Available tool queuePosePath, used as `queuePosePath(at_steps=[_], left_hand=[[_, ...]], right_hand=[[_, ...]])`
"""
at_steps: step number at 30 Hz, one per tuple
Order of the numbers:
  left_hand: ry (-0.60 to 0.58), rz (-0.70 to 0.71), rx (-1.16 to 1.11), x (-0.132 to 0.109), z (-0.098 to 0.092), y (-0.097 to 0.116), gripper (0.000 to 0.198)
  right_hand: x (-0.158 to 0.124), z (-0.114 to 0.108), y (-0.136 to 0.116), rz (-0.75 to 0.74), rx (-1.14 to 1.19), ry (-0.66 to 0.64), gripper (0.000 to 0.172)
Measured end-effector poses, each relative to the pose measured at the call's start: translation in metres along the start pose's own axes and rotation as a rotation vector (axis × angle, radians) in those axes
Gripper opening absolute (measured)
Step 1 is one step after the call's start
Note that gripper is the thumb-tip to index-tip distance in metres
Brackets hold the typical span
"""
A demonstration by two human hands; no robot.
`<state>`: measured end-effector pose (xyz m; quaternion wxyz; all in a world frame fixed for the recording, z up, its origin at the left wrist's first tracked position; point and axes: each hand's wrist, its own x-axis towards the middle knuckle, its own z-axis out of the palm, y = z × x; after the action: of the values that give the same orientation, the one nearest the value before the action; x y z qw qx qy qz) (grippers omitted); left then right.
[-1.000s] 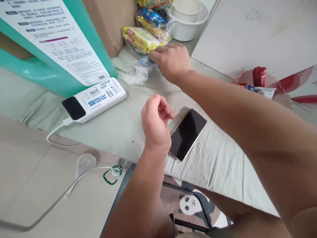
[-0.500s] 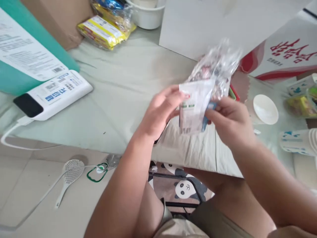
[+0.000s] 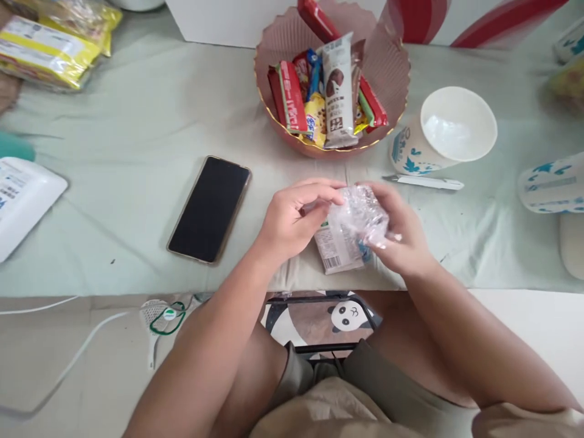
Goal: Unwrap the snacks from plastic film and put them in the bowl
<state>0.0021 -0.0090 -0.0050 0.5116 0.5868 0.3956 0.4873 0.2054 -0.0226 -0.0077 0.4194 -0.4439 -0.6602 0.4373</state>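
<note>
The person's left hand (image 3: pixel 294 222) has its thumb and fingers bent nearly together, pinching the left edge of a crumpled clear bag (image 3: pixel 362 213); the right hand (image 3: pixel 404 237) curls round the bag's right side, thumb nearest the body, some fingertips hidden behind the plastic; a white packet (image 3: pixel 337 249) with a barcode hangs under the bag, between the hands, above the table's near edge; a phone (image 3: pixel 210 210) lies to the left; beyond the hands stands a pink bowl (image 3: pixel 381 61) of wrapped snacks (image 3: pixel 338 91), with a paper cup (image 3: pixel 424 149) just right of it.
</note>
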Motion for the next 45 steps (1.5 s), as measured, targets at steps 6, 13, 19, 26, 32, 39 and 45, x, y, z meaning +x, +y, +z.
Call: queuePosePath(at_steps=[6, 13, 19, 26, 32, 39, 45], left_hand=[[0.076, -0.153, -0.007, 0.007, 0.021, 0.007, 0.019], [0.038, -0.557, -0.5, 0.008, 0.043, 0.004, 0.068], [0.066, -0.528, -0.539, 0.013, 0.048, 0.004, 0.069], [-0.145, -0.808, -0.747, 0.014, 0.041, 0.009, 0.054], [-0.162, -0.824, -0.879, 0.006, 0.042, -0.005, 0.067], [-0.126, -0.807, -0.885, 0.009, 0.046, 0.002, 0.049], [0.026, -0.698, -0.885, 0.007, 0.058, -0.002, 0.041]], right_hand=[[0.005, -0.005, 0.011, -0.142, -0.142, 0.154, 0.009], [0.007, -0.009, 0.013, -0.087, -0.074, 0.446, 0.014], [0.01, -0.01, 0.024, 0.08, 0.316, 0.445, 0.03], [0.006, -0.005, 0.017, 0.06, 0.335, 0.295, 0.042], [0.004, -0.006, 0.01, -0.198, -0.106, 0.352, 0.028], [-0.004, -0.008, 0.001, -0.268, -0.051, 0.199, 0.031], [-0.005, -0.003, 0.0, -0.462, -0.243, 0.201, 0.013]])
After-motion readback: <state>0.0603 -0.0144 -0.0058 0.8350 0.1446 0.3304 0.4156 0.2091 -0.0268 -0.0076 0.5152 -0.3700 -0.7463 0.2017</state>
